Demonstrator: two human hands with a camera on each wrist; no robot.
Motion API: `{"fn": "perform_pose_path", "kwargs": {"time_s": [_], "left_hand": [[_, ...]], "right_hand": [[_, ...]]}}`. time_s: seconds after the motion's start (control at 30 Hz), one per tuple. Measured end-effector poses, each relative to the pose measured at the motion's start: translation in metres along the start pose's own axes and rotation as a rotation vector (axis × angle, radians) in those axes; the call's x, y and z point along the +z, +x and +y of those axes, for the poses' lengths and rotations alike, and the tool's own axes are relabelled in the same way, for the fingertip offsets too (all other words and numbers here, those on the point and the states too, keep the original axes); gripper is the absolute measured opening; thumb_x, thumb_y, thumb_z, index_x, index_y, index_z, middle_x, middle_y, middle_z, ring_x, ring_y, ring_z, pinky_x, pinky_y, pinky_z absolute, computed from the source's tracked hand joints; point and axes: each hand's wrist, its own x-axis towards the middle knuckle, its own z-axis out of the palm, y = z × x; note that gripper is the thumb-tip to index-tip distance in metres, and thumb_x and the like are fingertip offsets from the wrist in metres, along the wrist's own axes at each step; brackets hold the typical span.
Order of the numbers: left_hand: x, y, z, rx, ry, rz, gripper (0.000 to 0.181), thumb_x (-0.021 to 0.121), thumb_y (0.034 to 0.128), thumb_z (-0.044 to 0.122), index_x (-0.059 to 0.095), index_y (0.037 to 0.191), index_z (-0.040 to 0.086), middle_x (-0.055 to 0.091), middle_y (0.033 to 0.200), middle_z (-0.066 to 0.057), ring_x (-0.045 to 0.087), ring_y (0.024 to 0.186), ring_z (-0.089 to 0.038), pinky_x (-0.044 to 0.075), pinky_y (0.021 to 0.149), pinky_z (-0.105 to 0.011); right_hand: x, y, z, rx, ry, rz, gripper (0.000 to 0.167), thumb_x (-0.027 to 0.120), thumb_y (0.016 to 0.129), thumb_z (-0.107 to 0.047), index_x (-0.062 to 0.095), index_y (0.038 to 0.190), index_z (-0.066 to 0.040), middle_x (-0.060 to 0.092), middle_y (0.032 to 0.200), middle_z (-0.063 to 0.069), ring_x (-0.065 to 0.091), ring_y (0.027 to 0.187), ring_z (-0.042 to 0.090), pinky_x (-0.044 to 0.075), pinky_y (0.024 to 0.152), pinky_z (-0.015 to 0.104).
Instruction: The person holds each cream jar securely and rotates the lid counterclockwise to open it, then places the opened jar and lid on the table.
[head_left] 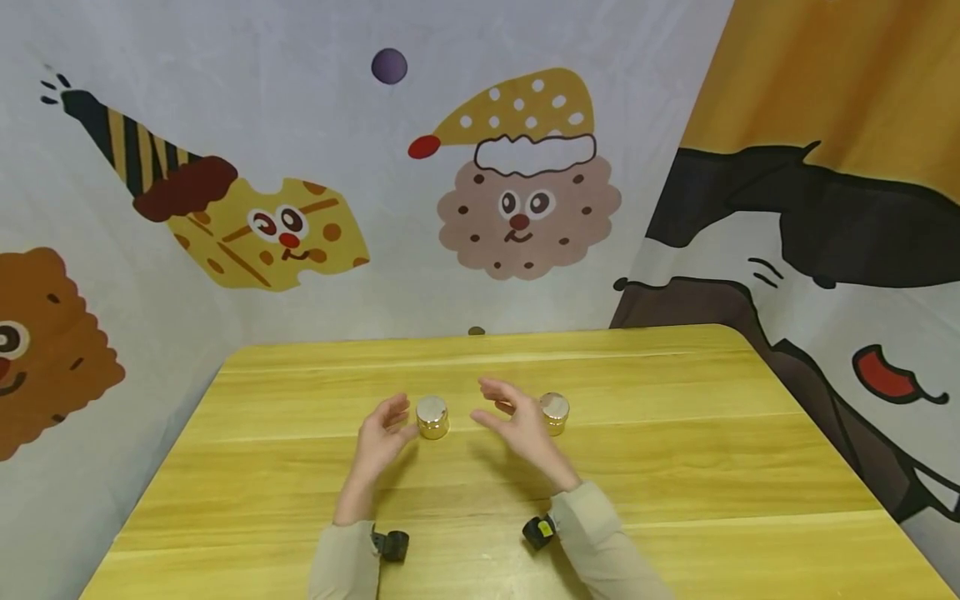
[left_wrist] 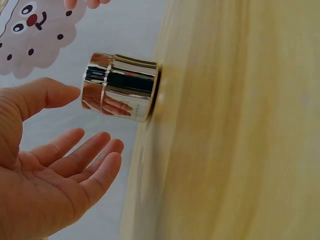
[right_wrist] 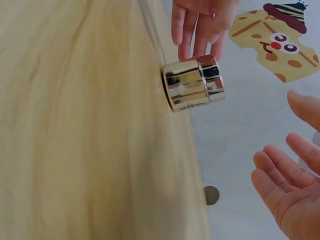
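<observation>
Two shiny gold lidded jars stand upright on the wooden table. The left jar (head_left: 432,418) is between my hands in the head view; its mirrored side and lid (left_wrist: 95,82) show in the left wrist view. My left hand (head_left: 382,437) is just left of it, fingers spread and loosely bent, holding nothing. Whether the thumb touches the jar I cannot tell. My right hand (head_left: 519,421) hovers to the right of that jar, thumb and fingers apart, with nothing in it. Behind this hand stands the right jar (head_left: 555,413), partly covered by it.
The yellow wood-grain table (head_left: 262,467) reaches back to a pale cloth backdrop (head_left: 315,100) printed with cartoon biscuits and cheese. A small black camera (head_left: 393,546) sits on the left wrist, another camera (head_left: 537,532) on the right.
</observation>
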Motion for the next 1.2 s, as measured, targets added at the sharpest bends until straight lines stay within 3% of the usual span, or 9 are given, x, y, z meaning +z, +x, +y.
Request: {"fn": "perform_pose_path", "kwargs": {"time_s": [0.47, 0.93, 1.2], "left_hand": [[0.010, 0.011, -0.005, -0.106, 0.075, -0.012, 0.056, 0.070, 0.0727, -0.007, 0.050, 0.125, -0.011, 0.057, 0.119, -0.028, 0.055, 0.106, -0.039, 0.047, 0.092, -0.045], [0.015, 0.018, -0.007, -0.060, 0.223, -0.019, 0.053, 0.077, 0.0636, -0.004, 0.060, 0.113, -0.010, 0.065, 0.101, -0.021, 0.059, 0.090, -0.029, 0.051, 0.080, -0.039], [0.017, 0.019, -0.008, -0.056, 0.248, -0.030, 0.053, 0.079, 0.0636, -0.003, 0.062, 0.113, -0.007, 0.065, 0.100, -0.019, 0.057, 0.087, -0.026, 0.049, 0.077, -0.034]], "right_hand": [[0.011, 0.003, 0.003, 0.041, 0.120, -0.078, 0.046, 0.067, 0.082, 0.003, 0.051, 0.123, 0.014, 0.056, 0.117, 0.030, 0.051, 0.109, 0.048, 0.041, 0.096, 0.055], [0.020, 0.006, 0.004, 0.042, 0.118, -0.094, 0.045, 0.067, 0.081, 0.004, 0.052, 0.122, 0.012, 0.056, 0.117, 0.030, 0.052, 0.108, 0.047, 0.042, 0.095, 0.054], [0.025, 0.007, 0.006, 0.108, 0.153, -0.113, 0.046, 0.068, 0.081, 0.003, 0.051, 0.123, 0.011, 0.054, 0.118, 0.032, 0.051, 0.110, 0.047, 0.040, 0.098, 0.054]]}}
